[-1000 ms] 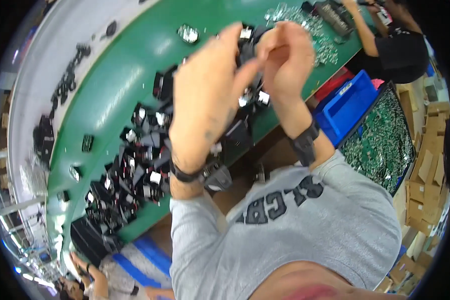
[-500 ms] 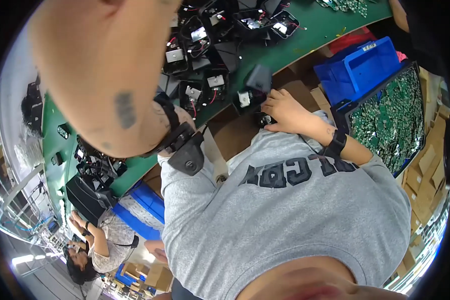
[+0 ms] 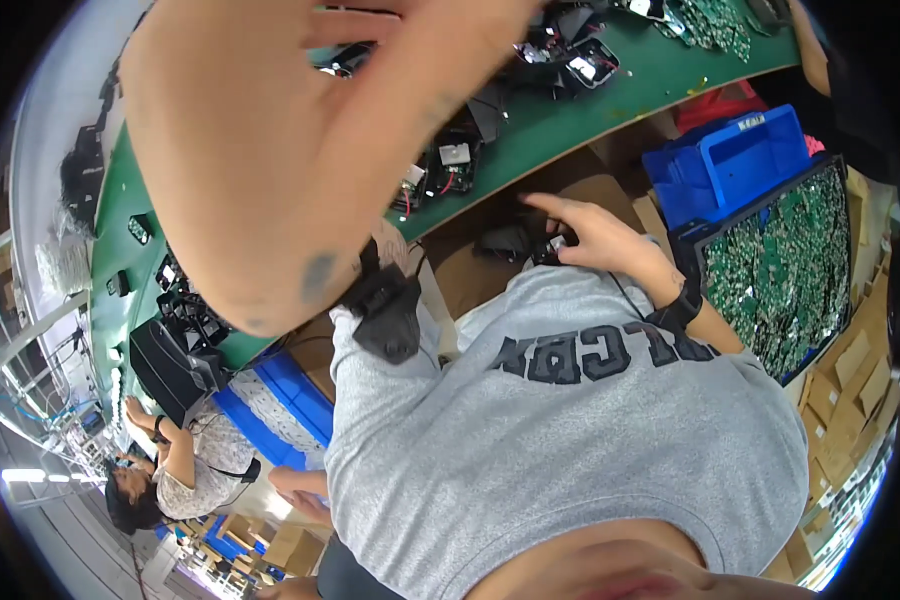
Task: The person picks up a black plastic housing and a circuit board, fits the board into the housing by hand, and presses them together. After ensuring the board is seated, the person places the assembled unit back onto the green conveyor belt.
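Note:
My left hand (image 3: 270, 170) looms large right before the view, covering much of the upper left. Two of its digits stretch apart in a wide V, with their tips cut off by the top edge; nothing shows held. Near my lap, my right hand (image 3: 595, 232) is open, index finger extended and thumb apart. Just left of it a dark, blurred black housing (image 3: 505, 242) lies low by the table edge. A small black part with a light spot (image 3: 555, 243) shows beside the right thumb. A black strap (image 3: 682, 300) circles the right wrist.
Opened black housings with red wires (image 3: 455, 165) crowd the green table (image 3: 530, 135). Circuit boards (image 3: 710, 30) lie at its far end. To the right stand a blue bin (image 3: 735, 165) and a tray of green boards (image 3: 780, 270). At left, a co-worker (image 3: 195, 465) sits beside the table.
My left hand has swung rightward and its digits now spread. The black housing by my right hand has dropped from the table edge toward my lap, and the right fingers have come off it.

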Motion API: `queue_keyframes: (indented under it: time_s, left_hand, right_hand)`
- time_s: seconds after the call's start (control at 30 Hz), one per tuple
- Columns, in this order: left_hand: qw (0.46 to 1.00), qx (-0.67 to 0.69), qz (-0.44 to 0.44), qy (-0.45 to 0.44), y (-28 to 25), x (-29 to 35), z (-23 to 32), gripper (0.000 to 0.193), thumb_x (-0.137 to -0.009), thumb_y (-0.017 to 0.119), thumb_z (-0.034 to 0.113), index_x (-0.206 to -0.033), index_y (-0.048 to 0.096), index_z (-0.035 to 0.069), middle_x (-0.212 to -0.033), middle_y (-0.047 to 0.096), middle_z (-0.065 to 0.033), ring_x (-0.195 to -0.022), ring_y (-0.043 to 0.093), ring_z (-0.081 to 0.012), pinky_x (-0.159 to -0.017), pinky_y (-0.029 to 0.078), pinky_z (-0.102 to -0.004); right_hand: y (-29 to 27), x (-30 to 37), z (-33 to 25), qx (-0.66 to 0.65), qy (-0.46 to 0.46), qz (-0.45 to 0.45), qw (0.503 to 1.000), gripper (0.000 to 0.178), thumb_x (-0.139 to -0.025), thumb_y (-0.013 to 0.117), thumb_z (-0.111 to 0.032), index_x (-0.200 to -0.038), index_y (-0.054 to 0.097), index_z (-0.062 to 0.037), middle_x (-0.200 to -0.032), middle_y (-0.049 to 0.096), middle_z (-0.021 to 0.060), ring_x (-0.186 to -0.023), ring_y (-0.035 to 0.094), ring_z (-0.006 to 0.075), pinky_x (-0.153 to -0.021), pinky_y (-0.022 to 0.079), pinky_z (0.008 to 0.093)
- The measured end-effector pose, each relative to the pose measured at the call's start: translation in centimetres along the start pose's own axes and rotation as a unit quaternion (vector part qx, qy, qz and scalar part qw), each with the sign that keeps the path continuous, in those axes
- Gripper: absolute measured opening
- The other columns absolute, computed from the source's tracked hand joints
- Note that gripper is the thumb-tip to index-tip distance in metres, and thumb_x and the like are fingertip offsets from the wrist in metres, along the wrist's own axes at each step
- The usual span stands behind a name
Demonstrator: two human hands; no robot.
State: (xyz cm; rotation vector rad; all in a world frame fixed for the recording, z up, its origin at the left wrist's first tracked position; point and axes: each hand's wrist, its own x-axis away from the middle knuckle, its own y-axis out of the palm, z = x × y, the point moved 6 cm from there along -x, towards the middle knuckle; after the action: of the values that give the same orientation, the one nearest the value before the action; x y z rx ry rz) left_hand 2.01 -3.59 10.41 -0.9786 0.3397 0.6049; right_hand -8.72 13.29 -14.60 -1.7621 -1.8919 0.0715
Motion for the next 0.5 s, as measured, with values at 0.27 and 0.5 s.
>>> queue_keyframes:
  time_s: [0.27, 0.5]
  left_hand:
    - [0.998, -0.038, -0.027, 0.049, -0.1, 2.3, 4.4, 0.02, -0.074, 0.065, 0.006, -0.093, 0.068, 0.007, -0.067, 0.06, -0.0032, -0.056, 0.058, -0.0165, -0.053, 0.047, -0.0291]
    - [0.935, -0.066, -0.144, -0.316, 17.8, 18.9, -4.7, 0.083, -0.072, 0.075, 0.031, -0.14, 0.036, 0.005, -0.124, 0.05, -0.0266, -0.109, 0.052, -0.0423, -0.09, 0.046, -0.0436]
  right_hand:
    - [1.8, 0.0, 0.8, 0.163, -0.055, -0.004, 0.985, 0.072, -0.07, 0.065, -0.012, -0.138, 0.04, -0.0097, -0.106, 0.057, 0.0207, -0.098, 0.056, 0.0383, -0.085, 0.046, 0.0429]
    - [-0.8, 0.7, 1.9, -0.201, -0.078, -0.095, 0.972, 0.056, -0.072, 0.055, -0.002, -0.129, 0.052, -0.0021, -0.106, 0.062, 0.0066, -0.098, 0.056, 0.0128, -0.086, 0.045, 0.0262]
